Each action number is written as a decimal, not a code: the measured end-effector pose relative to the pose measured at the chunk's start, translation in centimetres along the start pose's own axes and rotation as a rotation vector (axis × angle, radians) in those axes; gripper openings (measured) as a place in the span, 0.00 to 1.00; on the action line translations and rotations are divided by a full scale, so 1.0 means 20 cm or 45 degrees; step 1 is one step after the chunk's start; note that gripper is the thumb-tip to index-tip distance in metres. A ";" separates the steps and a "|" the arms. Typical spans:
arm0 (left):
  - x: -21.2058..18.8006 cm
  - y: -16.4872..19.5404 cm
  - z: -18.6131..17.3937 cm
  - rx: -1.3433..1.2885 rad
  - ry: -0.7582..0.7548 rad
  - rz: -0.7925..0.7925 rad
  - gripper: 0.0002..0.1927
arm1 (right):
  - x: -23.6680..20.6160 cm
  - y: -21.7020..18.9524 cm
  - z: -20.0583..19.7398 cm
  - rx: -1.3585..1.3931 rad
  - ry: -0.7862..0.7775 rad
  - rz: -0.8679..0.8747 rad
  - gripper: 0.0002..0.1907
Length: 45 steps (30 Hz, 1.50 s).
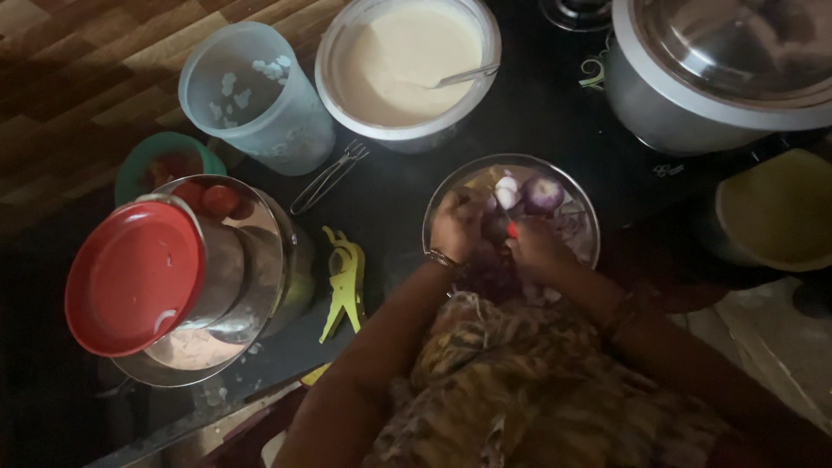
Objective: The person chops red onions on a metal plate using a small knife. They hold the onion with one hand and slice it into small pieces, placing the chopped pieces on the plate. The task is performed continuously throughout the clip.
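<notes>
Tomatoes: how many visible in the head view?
2 clear: tomato one and tomato two, both in the steel pot behind the red lid. The green bowl shows red too; more may be hidden.

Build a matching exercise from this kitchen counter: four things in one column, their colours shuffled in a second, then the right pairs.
Things:
1. Lid leaning on the steel pot
2. Peeler lying on the counter
3. Batter in the round tub
4. Halved onion on the steel plate

Colours:
A. Purple
B. Cream white
C. Red
D. Yellow-green

Pairs: 1-C, 2-D, 3-B, 4-A
</notes>
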State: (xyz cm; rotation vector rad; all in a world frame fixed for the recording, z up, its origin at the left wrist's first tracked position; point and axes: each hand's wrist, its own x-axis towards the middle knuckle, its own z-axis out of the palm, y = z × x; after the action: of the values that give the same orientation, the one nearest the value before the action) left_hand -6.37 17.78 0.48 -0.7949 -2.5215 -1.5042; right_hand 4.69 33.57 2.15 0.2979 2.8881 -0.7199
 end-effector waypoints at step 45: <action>0.05 -0.09 0.03 -0.038 0.039 -0.130 0.06 | -0.06 -0.07 -0.10 -0.003 -0.340 0.179 0.15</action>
State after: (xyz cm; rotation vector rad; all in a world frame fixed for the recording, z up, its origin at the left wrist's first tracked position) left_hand -7.94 17.94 -0.86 -0.6512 -2.5593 -1.5749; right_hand 5.42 33.13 4.68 0.3695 2.5878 -0.6753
